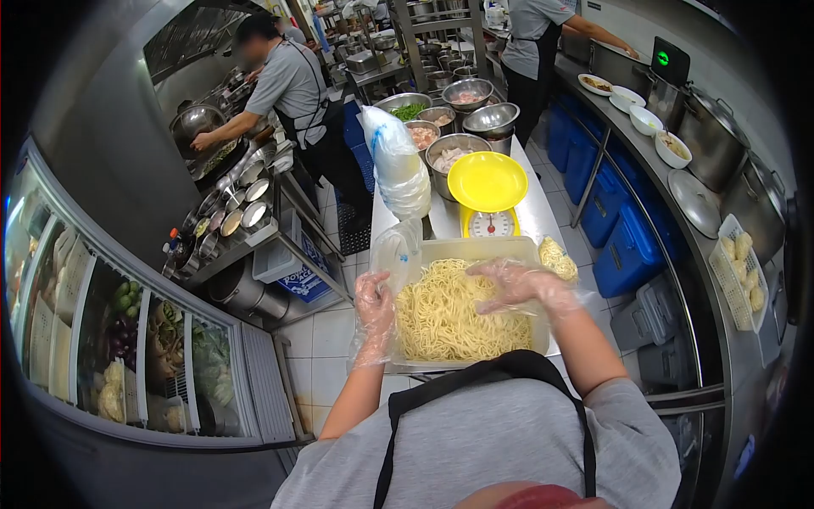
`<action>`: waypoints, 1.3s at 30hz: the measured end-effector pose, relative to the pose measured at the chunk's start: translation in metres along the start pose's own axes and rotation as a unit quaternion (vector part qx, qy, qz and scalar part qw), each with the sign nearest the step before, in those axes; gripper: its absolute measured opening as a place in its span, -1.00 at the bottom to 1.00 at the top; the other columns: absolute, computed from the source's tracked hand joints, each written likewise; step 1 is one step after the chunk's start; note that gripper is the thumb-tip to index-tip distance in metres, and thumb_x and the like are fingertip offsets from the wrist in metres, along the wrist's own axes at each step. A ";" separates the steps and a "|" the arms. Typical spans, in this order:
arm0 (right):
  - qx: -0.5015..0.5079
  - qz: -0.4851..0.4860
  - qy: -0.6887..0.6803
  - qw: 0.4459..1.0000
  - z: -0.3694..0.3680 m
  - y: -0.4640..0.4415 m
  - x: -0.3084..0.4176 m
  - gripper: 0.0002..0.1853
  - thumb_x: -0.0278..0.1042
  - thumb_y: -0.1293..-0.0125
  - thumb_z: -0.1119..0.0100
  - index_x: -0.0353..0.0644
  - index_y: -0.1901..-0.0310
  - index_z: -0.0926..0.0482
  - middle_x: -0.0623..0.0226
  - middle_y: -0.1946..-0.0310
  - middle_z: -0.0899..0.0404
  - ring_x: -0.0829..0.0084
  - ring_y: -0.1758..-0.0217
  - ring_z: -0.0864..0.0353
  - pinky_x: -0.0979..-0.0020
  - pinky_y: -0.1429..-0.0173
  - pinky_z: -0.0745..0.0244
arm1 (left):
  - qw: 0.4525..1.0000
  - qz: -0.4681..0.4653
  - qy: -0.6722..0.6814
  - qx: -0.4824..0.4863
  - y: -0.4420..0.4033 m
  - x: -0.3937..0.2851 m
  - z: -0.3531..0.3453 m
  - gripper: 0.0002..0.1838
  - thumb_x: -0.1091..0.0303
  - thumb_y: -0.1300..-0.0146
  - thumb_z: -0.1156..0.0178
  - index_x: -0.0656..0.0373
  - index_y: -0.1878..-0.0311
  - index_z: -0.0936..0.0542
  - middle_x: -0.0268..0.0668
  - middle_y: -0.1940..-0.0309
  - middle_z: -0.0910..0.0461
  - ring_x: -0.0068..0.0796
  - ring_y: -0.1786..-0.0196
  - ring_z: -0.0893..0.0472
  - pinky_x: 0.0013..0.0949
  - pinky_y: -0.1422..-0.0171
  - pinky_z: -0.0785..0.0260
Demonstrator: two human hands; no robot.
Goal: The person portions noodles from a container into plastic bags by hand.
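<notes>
In the head view, noodles (445,310) lie in the tub (479,248). The right hand (514,287) is over them, fingers apart; a light touch should spare the strands. The left hand (374,307) curls by the left rim, its hold hard to tell. The scale (492,224) crowds the far edge; upward looks roomier.

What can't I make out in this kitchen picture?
All in the head view:
- Floor of the tub: hidden under noodles.
- Right hand's exact fingertips: blurred.
- Whether the left hand grips anything: its curled fingers and crinkled glove obscure it.
- Reading on the scale's dial: too small.
- Head of the co-worker at upper right: cut off by the top edge.
</notes>
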State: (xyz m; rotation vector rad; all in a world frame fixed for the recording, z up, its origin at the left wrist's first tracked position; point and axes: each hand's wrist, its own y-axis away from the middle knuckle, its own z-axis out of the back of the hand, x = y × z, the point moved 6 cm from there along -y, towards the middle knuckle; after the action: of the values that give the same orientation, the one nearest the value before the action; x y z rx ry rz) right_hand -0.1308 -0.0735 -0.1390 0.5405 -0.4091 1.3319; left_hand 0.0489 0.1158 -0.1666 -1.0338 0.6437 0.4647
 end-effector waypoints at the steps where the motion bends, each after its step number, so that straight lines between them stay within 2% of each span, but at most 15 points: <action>1: 0.001 -0.081 0.045 0.996 -0.018 -0.008 -0.023 -0.23 0.09 -0.05 -0.35 -0.05 -0.25 -0.30 0.04 -0.21 -0.35 0.03 -0.25 -0.35 0.17 -0.29 -0.30 | 1.000 0.000 0.002 0.002 0.001 0.001 -0.002 -0.67 0.71 0.01 -0.04 0.18 0.17 -0.58 -0.26 0.14 -0.42 -0.35 0.02 -0.45 -0.42 -0.03 -0.30; 5: -0.035 -0.126 0.081 0.988 -0.053 -0.029 -0.055 -0.26 -0.03 -0.02 -0.40 -0.01 -0.24 -0.33 0.06 -0.23 -0.33 0.03 -0.28 -0.33 0.14 -0.30 -0.28 | 0.999 0.033 0.041 -0.004 0.000 0.003 -0.002 -0.68 0.70 0.00 -0.04 0.19 0.17 -0.58 -0.26 0.13 -0.41 -0.36 0.00 -0.45 -0.42 -0.04 -0.30; 8: 0.005 -0.023 -0.072 0.997 -0.047 -0.029 -0.049 -0.30 -0.14 0.03 -0.46 -0.02 -0.18 -0.40 0.07 -0.15 -0.41 0.08 -0.23 -0.37 0.18 -0.26 -0.32 | 1.000 0.024 0.013 -0.005 0.002 0.004 0.001 -0.67 0.71 0.01 -0.03 0.19 0.17 -0.58 -0.26 0.14 -0.41 -0.37 -0.01 -0.44 -0.41 -0.04 -0.31; 10: -0.127 0.063 -0.132 0.981 -0.001 -0.002 -0.005 -0.37 -0.20 0.07 -0.50 -0.05 -0.08 -0.47 0.14 0.00 -0.49 0.13 -0.14 -0.45 0.25 -0.20 -0.36 | 0.999 0.036 0.013 -0.015 0.002 0.006 -0.001 -0.67 0.71 0.01 -0.03 0.19 0.17 -0.58 -0.25 0.14 -0.41 -0.37 -0.01 -0.44 -0.41 -0.04 -0.31; 15: -0.162 0.136 -0.046 0.976 0.080 0.036 0.069 -0.51 -0.12 0.04 -0.46 -0.11 0.09 -0.50 0.22 0.07 -0.49 0.27 -0.04 -0.49 0.30 -0.12 -0.40 | 1.000 0.007 -0.002 -0.021 0.001 0.001 0.001 -0.66 0.67 0.02 -0.08 0.16 0.15 -0.60 -0.13 0.13 -0.48 -0.23 0.01 -0.49 -0.36 -0.03 -0.33; 19: -0.090 0.194 0.007 0.977 0.054 0.023 0.055 -0.41 -0.04 -0.02 -0.42 -0.12 -0.05 -0.48 0.18 0.03 -0.49 0.24 -0.07 -0.48 0.29 -0.17 -0.39 | 0.998 0.051 -0.027 -0.021 0.004 0.010 0.001 -0.68 0.65 -0.02 -0.09 0.16 0.14 -0.59 -0.14 0.10 -0.46 -0.25 0.04 -0.50 -0.39 0.07 -0.36; 21: 0.046 -0.032 -0.119 0.991 0.016 0.002 0.013 -0.28 0.03 -0.06 -0.38 -0.10 -0.22 -0.38 0.10 -0.08 -0.46 0.16 -0.15 -0.45 0.24 -0.25 -0.34 | 0.999 0.025 0.013 -0.036 0.002 0.002 0.002 -0.65 0.69 0.00 -0.06 0.12 0.15 -0.60 -0.25 0.11 -0.43 -0.49 0.31 -0.42 -0.47 0.30 -0.26; 22: 0.000 -0.062 -0.068 0.996 -0.001 -0.015 -0.015 -0.18 0.05 -0.06 -0.36 -0.11 -0.31 -0.28 0.01 -0.17 -0.40 0.09 -0.22 -0.40 0.21 -0.29 -0.30 | 0.999 0.031 0.011 -0.041 0.002 -0.001 0.004 -0.65 0.69 0.00 -0.06 0.12 0.15 -0.60 -0.25 0.11 -0.43 -0.49 0.31 -0.42 -0.47 0.30 -0.26; 26: -0.004 -0.110 -0.023 0.994 -0.060 -0.039 -0.056 -0.23 0.10 -0.02 -0.36 -0.04 -0.25 -0.35 -0.02 -0.13 -0.45 0.10 -0.26 -0.38 0.24 -0.35 -0.25 | 0.997 0.070 0.020 -0.014 0.004 0.002 0.002 -0.66 0.68 -0.02 -0.09 0.11 0.14 -0.61 -0.27 0.11 -0.42 -0.55 0.40 -0.40 -0.52 0.39 -0.23; 28: 0.048 -0.101 -0.007 0.994 -0.058 -0.040 -0.045 -0.35 -0.18 0.00 -0.39 -0.15 -0.16 -0.42 0.10 -0.12 -0.47 0.12 -0.22 -0.41 0.27 -0.30 -0.29 | 0.997 0.076 0.011 -0.006 0.001 0.001 0.003 -0.66 0.68 -0.03 -0.09 0.10 0.14 -0.61 -0.28 0.11 -0.42 -0.58 0.43 -0.39 -0.53 0.41 -0.22; 29: 0.052 -0.101 -0.007 0.993 -0.057 -0.035 -0.042 -0.35 -0.18 0.00 -0.39 -0.15 -0.16 -0.42 0.10 -0.12 -0.47 0.12 -0.22 -0.41 0.27 -0.30 -0.29 | 0.997 0.075 0.007 -0.008 0.001 -0.001 0.003 -0.66 0.68 -0.03 -0.09 0.11 0.14 -0.61 -0.28 0.11 -0.42 -0.59 0.40 -0.40 -0.54 0.40 -0.22; 32: 0.000 -0.004 -0.045 0.999 -0.029 -0.022 -0.012 -0.50 -0.36 0.02 -0.36 -0.15 -0.02 -0.47 0.18 -0.03 -0.52 0.21 -0.18 -0.44 0.30 -0.28 -0.30 | 0.997 0.077 0.012 -0.013 0.002 0.005 0.003 -0.66 0.69 -0.03 -0.08 0.11 0.13 -0.61 -0.27 0.10 -0.42 -0.58 0.35 -0.42 -0.54 0.38 -0.24; 34: -0.102 0.048 -0.177 0.978 0.013 -0.006 0.018 -0.58 -0.50 0.02 -0.32 -0.14 0.07 -0.46 0.26 0.12 -0.52 0.32 -0.07 -0.48 0.34 -0.21 -0.33 | 0.996 0.084 0.019 -0.014 0.002 0.009 0.002 -0.66 0.69 -0.03 -0.08 0.12 0.13 -0.61 -0.25 0.10 -0.43 -0.57 0.33 -0.43 -0.54 0.37 -0.25; 38: -0.184 0.110 -0.194 0.957 0.081 0.017 0.062 -0.62 -0.60 0.07 -0.27 -0.18 0.15 -0.47 0.33 0.22 -0.48 0.42 0.08 -0.48 0.36 -0.10 -0.35 | 0.997 0.079 0.013 -0.002 0.001 0.005 0.002 -0.66 0.69 -0.04 -0.07 0.13 0.13 -0.60 -0.22 0.10 -0.42 -0.54 0.26 -0.45 -0.53 0.31 -0.28; 39: -0.210 0.148 -0.085 0.963 0.103 0.026 0.082 -0.59 -0.64 0.08 -0.28 -0.20 0.12 -0.50 0.32 0.16 -0.49 0.38 -0.02 -0.45 0.37 -0.20 -0.31 | 0.996 0.087 0.002 0.013 0.001 0.005 0.002 -0.66 0.69 -0.04 -0.07 0.13 0.13 -0.60 -0.22 0.10 -0.42 -0.52 0.25 -0.46 -0.53 0.28 -0.29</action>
State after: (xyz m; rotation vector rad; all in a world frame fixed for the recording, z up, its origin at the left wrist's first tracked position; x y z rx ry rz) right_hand -0.1380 -0.0651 -0.0050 0.2417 -0.9203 1.4324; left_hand 0.0525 0.1179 -0.1695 -0.9574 0.7439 0.6040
